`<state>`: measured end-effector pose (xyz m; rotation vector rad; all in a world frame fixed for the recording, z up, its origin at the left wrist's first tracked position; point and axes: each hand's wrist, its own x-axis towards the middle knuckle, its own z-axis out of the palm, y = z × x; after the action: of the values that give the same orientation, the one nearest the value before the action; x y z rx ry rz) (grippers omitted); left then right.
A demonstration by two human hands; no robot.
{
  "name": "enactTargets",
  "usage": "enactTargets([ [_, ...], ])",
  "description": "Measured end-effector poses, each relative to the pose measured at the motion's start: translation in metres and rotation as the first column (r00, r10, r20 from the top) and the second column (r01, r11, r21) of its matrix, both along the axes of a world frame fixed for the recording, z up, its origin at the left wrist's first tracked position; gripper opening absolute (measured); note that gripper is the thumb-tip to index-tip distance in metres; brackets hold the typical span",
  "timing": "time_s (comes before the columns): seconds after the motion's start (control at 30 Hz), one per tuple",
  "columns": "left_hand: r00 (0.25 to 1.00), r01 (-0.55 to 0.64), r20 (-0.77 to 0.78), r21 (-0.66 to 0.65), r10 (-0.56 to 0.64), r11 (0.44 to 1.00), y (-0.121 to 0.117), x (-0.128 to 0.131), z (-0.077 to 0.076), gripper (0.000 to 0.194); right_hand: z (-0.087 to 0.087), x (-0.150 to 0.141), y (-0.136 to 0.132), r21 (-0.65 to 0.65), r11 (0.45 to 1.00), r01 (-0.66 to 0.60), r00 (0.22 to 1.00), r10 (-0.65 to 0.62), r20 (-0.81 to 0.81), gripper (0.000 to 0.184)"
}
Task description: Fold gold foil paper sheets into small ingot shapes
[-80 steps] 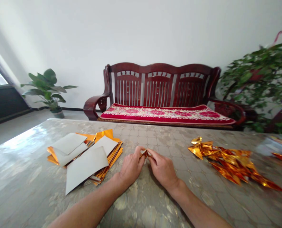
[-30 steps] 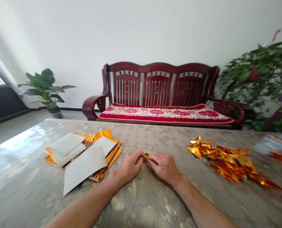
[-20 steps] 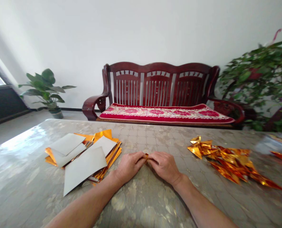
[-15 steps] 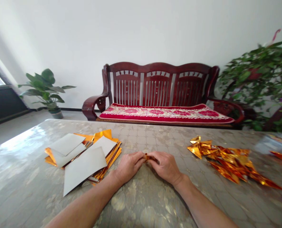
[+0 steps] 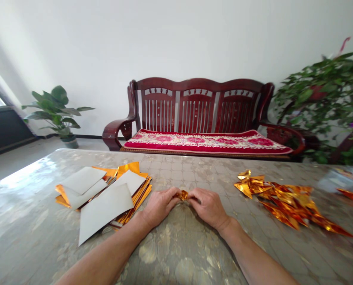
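Observation:
My left hand point(image 5: 158, 206) and my right hand point(image 5: 207, 207) meet in the middle of the table, knuckles up and fingers curled. Between their fingertips they pinch a small folded piece of gold foil paper point(image 5: 182, 194), pressed low against the table top. Most of the piece is hidden by my fingers. A stack of flat gold sheets point(image 5: 105, 196), several lying white side up, sits just left of my left hand. A pile of folded gold shapes point(image 5: 286, 202) lies to the right of my right hand.
The table point(image 5: 176, 253) has a glossy, patterned grey-beige top. Behind it stands a dark red wooden bench point(image 5: 200, 118) with a red floral cushion. A potted plant point(image 5: 59, 113) stands on the floor at left, leafy plants point(image 5: 327, 103) at right.
Both hands have lowered slightly toward the table and keep working the gold piece between the fingertips. A little more of the foil shows between them now. The piles have not moved.

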<state>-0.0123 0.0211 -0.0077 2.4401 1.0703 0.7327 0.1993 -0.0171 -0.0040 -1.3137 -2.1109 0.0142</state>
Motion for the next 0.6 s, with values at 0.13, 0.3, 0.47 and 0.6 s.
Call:
enactTargets([
  [0.13, 1.000, 0.023, 0.006, 0.009, -0.023, 1.000, 0.002, -0.002, 0.000, 0.012, -0.001, 0.001, 0.000, -0.012, 1.000, -0.011, 1.000, 0.011, 0.011, 0.009],
  [0.3, 0.999, 0.022, 0.035, 0.007, -0.022, 1.000, 0.005, -0.003, -0.006, 0.010, -0.001, 0.002, 0.000, -0.026, 0.999, -0.044, 0.999, 0.044, -0.007, 0.009],
  [0.47, 0.998, 0.017, 0.056, 0.004, -0.018, 1.000, 0.007, -0.004, -0.012, 0.011, -0.003, 0.004, 0.001, -0.027, 1.000, -0.017, 0.999, 0.018, 0.032, 0.008],
  [0.6, 1.000, 0.000, 0.016, 0.030, 0.000, 1.000, 0.006, -0.004, -0.010, 0.012, -0.003, 0.007, 0.003, -0.022, 1.000, -0.007, 0.997, 0.009, 0.083, 0.010],
])
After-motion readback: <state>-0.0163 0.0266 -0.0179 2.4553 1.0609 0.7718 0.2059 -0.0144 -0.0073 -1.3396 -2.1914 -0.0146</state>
